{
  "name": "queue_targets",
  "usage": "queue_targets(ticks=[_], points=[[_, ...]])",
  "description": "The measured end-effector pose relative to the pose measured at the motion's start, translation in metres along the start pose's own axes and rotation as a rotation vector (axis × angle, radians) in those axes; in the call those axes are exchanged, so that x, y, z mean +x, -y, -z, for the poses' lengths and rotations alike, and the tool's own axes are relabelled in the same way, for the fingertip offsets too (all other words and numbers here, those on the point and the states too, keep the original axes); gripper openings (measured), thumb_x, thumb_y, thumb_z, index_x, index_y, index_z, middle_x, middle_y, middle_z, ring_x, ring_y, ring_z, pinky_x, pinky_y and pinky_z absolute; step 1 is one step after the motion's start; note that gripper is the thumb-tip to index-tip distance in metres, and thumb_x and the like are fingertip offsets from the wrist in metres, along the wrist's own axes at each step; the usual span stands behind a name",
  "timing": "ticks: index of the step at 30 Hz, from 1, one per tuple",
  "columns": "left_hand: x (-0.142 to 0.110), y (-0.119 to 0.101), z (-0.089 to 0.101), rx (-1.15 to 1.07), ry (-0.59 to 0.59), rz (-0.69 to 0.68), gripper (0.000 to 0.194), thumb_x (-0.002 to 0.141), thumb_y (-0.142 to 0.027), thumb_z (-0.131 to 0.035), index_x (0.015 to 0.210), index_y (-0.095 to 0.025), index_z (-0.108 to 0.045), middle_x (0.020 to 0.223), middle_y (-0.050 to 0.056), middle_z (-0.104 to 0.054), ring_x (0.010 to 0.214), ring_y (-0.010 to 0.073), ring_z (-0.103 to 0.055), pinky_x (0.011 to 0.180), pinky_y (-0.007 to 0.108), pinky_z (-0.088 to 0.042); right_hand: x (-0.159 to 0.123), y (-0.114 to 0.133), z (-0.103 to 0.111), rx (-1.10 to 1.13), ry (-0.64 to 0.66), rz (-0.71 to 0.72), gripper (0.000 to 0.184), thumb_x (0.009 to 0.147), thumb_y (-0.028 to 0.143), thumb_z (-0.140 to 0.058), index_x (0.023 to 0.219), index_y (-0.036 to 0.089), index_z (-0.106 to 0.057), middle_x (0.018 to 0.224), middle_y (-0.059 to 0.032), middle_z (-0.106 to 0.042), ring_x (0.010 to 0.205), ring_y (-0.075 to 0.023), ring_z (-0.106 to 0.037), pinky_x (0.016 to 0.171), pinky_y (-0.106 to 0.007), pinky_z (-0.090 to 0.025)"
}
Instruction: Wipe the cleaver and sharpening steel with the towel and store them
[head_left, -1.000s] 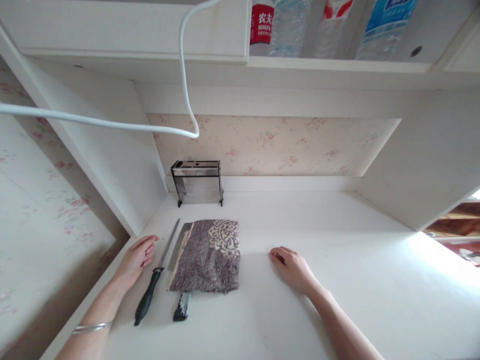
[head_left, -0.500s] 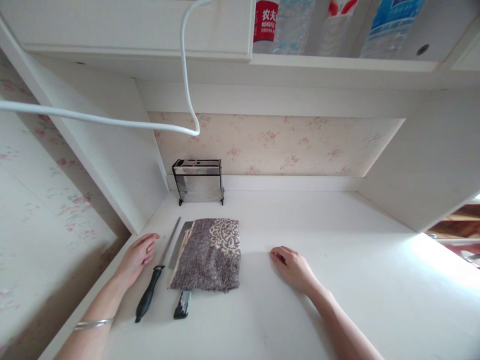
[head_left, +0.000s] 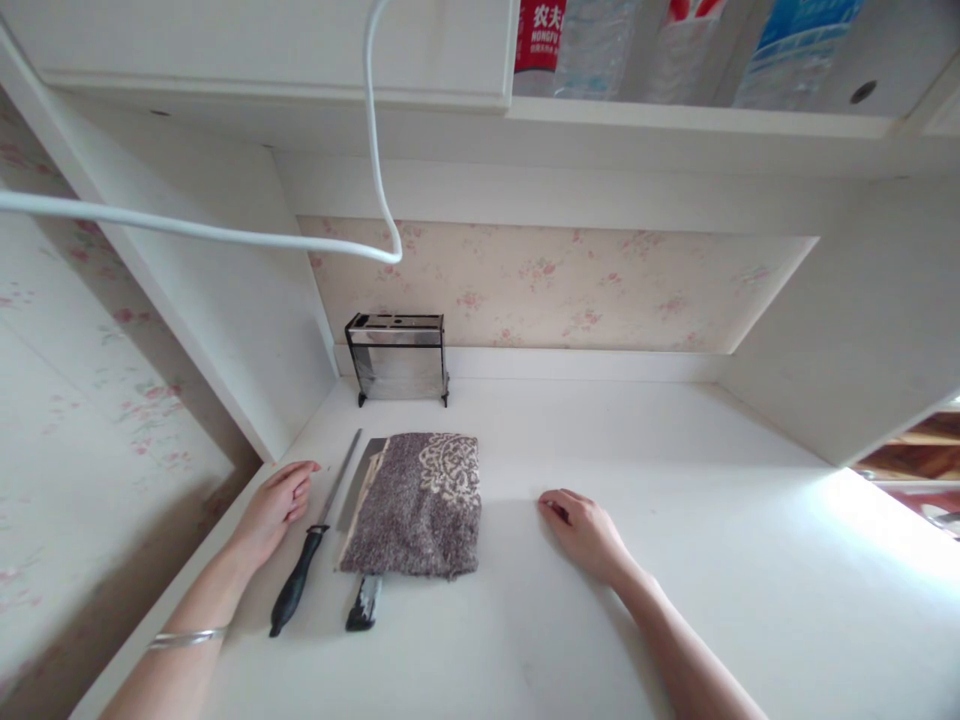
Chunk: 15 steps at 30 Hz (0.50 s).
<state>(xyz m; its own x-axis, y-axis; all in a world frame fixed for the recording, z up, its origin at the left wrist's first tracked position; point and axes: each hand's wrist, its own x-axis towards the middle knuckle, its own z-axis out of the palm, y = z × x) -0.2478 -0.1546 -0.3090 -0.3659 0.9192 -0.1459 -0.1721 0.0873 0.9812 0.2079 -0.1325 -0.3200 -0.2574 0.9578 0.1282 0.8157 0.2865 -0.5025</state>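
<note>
My left hand (head_left: 276, 505) lies flat and open on the white desk (head_left: 600, 640), just left of a black-handled sharpening steel (head_left: 311, 545). A folded grey-brown patterned towel (head_left: 416, 505) covers most of a cleaver (head_left: 365, 600), whose black handle sticks out below the cloth and blade edge shows at the left. My right hand (head_left: 585, 530) rests on the desk to the right of the towel, fingers loosely curled down, holding nothing.
A metal knife stand (head_left: 397, 357) stands at the back left against the floral wall. A white cable (head_left: 225, 232) hangs across overhead. Water bottles (head_left: 585, 45) sit on the shelf above. Side panels close in the desk on both sides.
Only the view has shifted slightly downward; both hands and the objects stay where they were.
</note>
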Motion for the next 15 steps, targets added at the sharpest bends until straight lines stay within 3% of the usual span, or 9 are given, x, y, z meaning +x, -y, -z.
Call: queue_targets(ticks=[4,7,10,12,15], points=[[0.010,-0.005,0.001,-0.062,0.051,0.048,0.022,0.066,-0.028,-0.069,0.081,-0.014,-0.060,0.052,-0.008,-0.033,0.040,0.0031,-0.027,0.035,0.016,-0.020,0.016,-0.004,0.002,0.155,0.068,0.005,0.030,0.088,0.037,-0.039,0.095,0.025,-0.065,0.085,-0.0030,-0.069,0.076,-0.0180,-0.064,0.069,-0.028,-0.046],[0.026,-0.022,-0.011,-0.018,0.065,0.005,0.020,0.065,-0.022,-0.066,0.082,-0.015,-0.060,0.055,-0.007,-0.040,0.043,0.0044,-0.033,0.038,0.016,-0.024,0.049,0.003,0.001,0.404,0.119,0.012,0.031,0.089,0.034,-0.038,0.102,0.021,-0.062,0.090,-0.0055,-0.069,0.081,-0.0176,-0.066,0.074,-0.028,-0.050],[0.054,-0.049,-0.034,0.077,-0.003,-0.141,0.024,0.063,-0.018,-0.062,0.088,-0.016,-0.061,0.068,-0.002,-0.052,0.051,0.0067,-0.044,0.044,0.018,-0.034,0.096,0.027,-0.003,0.569,0.090,0.009,0.028,0.085,0.024,-0.045,0.110,0.022,-0.058,0.101,-0.0059,-0.067,0.098,-0.0185,-0.063,0.086,-0.032,-0.047],[0.078,-0.068,-0.049,0.098,-0.091,-0.217,0.027,0.063,-0.018,-0.063,0.090,-0.017,-0.061,0.079,0.001,-0.055,0.058,0.0086,-0.049,0.050,0.021,-0.039,0.128,0.051,-0.007,0.627,0.087,-0.008,0.039,0.079,0.019,-0.052,0.118,0.025,-0.052,0.117,-0.0053,-0.061,0.108,-0.0186,-0.058,0.090,-0.034,-0.045],[0.117,-0.089,-0.064,0.083,-0.175,-0.233,0.028,0.073,-0.027,-0.058,0.099,-0.017,-0.059,0.092,0.005,-0.056,0.064,0.0104,-0.052,0.054,0.023,-0.040,0.168,0.086,-0.014,0.656,0.102,-0.025,0.056,0.075,0.028,-0.060,0.128,0.028,-0.043,0.132,-0.0069,-0.049,0.108,-0.0208,-0.056,0.090,-0.038,-0.045]])
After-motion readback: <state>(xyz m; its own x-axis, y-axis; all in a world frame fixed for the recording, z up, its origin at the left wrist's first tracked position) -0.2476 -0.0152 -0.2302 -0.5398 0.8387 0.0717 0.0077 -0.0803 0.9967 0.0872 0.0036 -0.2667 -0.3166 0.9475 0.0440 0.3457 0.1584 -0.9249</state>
